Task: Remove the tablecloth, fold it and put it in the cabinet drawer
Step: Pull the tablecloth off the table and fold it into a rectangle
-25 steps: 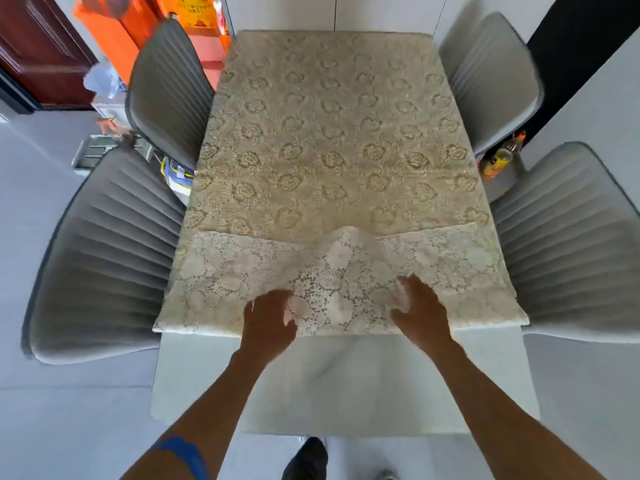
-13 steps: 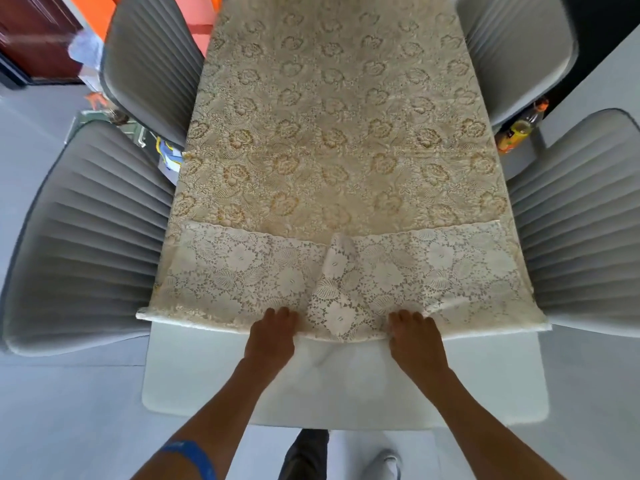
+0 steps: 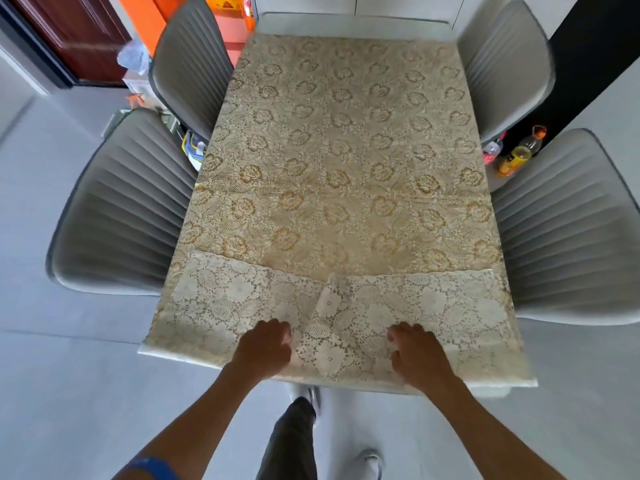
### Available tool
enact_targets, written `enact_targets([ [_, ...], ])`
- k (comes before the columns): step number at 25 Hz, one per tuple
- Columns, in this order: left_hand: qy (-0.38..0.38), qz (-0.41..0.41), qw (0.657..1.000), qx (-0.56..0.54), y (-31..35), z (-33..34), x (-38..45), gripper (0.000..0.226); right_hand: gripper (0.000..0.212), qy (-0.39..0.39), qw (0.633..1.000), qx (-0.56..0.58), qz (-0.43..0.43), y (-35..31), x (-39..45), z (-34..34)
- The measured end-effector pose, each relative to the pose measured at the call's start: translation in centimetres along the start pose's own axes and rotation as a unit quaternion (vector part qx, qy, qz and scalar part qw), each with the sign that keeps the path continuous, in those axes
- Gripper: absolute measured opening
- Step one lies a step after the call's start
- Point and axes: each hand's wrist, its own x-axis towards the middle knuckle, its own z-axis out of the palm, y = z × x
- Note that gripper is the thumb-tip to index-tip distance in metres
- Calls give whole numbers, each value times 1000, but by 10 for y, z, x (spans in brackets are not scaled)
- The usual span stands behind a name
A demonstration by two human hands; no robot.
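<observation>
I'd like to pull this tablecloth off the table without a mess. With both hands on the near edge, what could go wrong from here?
1. The left hand and right hand hold the tablecloth close together; the outer corners may drag and bunch.
2. The puckered fold between them could crease in.
3. Trailing lace might snag a chair beside the table.

home dining area | table [image 3: 346, 22] | four grey chairs [image 3: 124, 216] | wooden door [image 3: 79, 32] | floor bottles [image 3: 519, 152]

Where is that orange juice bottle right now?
In the head view the orange juice bottle stands on the floor at the right, in the gap between the two grey chairs, beside a smaller bottle.
</observation>
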Motion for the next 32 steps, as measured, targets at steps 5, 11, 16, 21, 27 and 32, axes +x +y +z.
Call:
enact_targets([
  [5,5,10,1000,7,-6,-48,73,43,39,-22,999,13,20,1,71,-43],
  [11,-16,135,989,65,-39,-48,121,77,76,-34,996,-27,81,13,104,-42],
  [16,-26,115,993,23,-44,-54,125,59,61,-13,998,-41,53,18,104,-41],
  [21,-32,99,979,176,-45,-68,126,40,26,-50,984,-169,9,44,113,-55],
  [27,-69,31,991,108,-91,-124,145,24,32,-171,974,-104,101,95,141,-111],
  [32,97,31,988,114,-82,-178,205,17,9,27,985,-114,130,117,205,-162],
])
